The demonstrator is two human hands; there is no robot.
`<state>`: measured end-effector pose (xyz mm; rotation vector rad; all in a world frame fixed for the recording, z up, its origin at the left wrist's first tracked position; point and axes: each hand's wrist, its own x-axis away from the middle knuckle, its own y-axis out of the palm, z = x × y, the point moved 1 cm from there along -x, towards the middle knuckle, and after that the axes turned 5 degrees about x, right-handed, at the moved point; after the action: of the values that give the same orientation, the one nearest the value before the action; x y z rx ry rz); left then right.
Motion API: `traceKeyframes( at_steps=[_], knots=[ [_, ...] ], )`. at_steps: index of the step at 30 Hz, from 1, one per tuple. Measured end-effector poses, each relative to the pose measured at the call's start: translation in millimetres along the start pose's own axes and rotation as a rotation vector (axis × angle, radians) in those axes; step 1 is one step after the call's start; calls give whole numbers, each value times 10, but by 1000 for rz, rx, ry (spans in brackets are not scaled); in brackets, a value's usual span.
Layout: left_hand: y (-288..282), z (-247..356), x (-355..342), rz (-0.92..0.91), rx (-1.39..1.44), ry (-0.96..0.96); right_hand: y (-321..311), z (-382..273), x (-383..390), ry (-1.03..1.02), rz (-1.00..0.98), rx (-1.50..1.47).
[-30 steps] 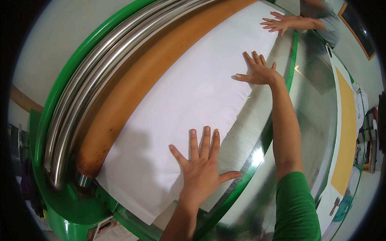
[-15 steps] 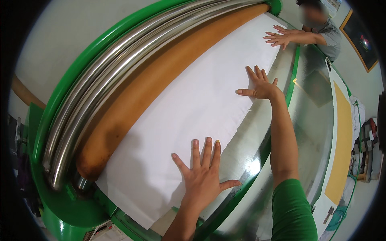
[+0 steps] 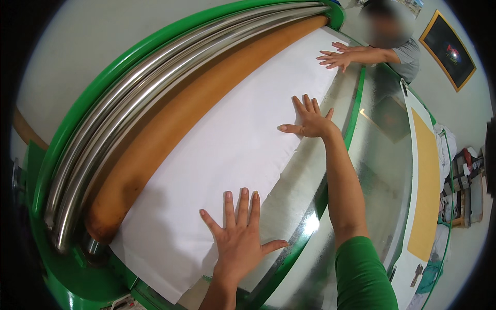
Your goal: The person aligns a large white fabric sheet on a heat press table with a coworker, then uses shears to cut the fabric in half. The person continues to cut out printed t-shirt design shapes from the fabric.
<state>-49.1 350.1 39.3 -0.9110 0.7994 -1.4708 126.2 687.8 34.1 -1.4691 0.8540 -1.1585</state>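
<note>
A white sheet (image 3: 227, 144) lies beside a long orange-brown roller (image 3: 150, 144) on a green machine (image 3: 72, 281). My left hand (image 3: 237, 237) rests palm down near the sheet's lower right edge, fingers spread, thumb reaching out over a pale shiny surface (image 3: 253, 268). Farther along, my right hand (image 3: 310, 119) lies spread on the same sheet near that edge, its green-sleeved forearm crossing the shiny surface. At the far end, a co-worker (image 3: 403, 57) in a grey top has both hands (image 3: 341, 57) on the sheet.
Steel rollers (image 3: 108, 108) run inside the machine's curved green frame at left. On the right are a yellow sheet (image 3: 423, 186) on a white backing, a clip (image 3: 404, 89), piled white cloths (image 3: 445, 142) and a shelf with mixed items (image 3: 462, 196). A framed dark board (image 3: 447, 49) hangs on the wall.
The whole view has shifted, so machine and hands appear lower and farther left. Both my hands stay spread on the sheet, and the co-worker's hands remain at the far end.
</note>
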Motion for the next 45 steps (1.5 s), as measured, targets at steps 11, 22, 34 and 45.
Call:
traceKeyframes(
  at_steps=[11,22,34,45],
  knots=[
    [11,-11,-11,-19,-23,-5,-1,9,-15,-7,8,-22],
    [-17,-31,-13,-25,-14,14,-36,-52,10,4,11,11],
    [-19,-41,-18,-43,-30,10,-27,-40,-6,-1,10,20],
    [-45,-20,-31,-52,-40,-2,-52,-27,16,-16,18,-16]
  ],
)
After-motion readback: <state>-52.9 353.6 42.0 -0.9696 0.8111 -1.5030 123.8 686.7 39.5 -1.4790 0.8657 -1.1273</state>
